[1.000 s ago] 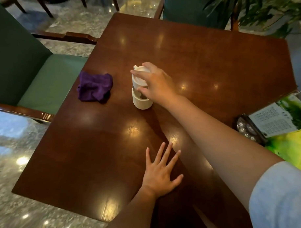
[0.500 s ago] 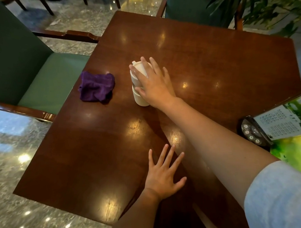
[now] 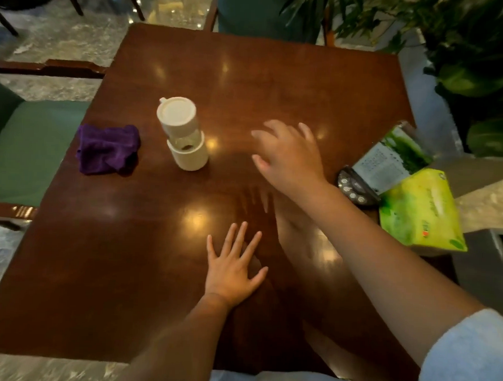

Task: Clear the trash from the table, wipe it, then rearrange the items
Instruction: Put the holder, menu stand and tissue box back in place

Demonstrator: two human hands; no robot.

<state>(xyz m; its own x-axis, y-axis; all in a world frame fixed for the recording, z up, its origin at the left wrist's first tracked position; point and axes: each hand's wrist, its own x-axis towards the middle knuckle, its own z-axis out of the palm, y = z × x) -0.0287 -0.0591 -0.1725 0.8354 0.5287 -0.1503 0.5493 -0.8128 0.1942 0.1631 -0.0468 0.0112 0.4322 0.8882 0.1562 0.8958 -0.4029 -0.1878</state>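
Observation:
A white cylindrical container [image 3: 183,132] with a lid stands upright on the dark wooden table [image 3: 277,77], left of centre. A crumpled purple cloth [image 3: 107,149] lies to its left near the table's edge. My right hand [image 3: 288,154] hovers over the table to the right of the container, fingers apart, holding nothing and blurred by motion. My left hand [image 3: 233,266] rests flat on the table near the front, fingers spread.
At the right edge lie a green-and-white packet [image 3: 388,161], a dark remote-like object [image 3: 354,188] and a yellow-green tissue pack [image 3: 420,210]. A green chair [image 3: 38,148] stands at the left, another chair at the far side, and plants [image 3: 477,70] at the right.
My right hand has let go of the white container and drawn back to the right. The container now stands alone. My left hand has stayed flat on the table.

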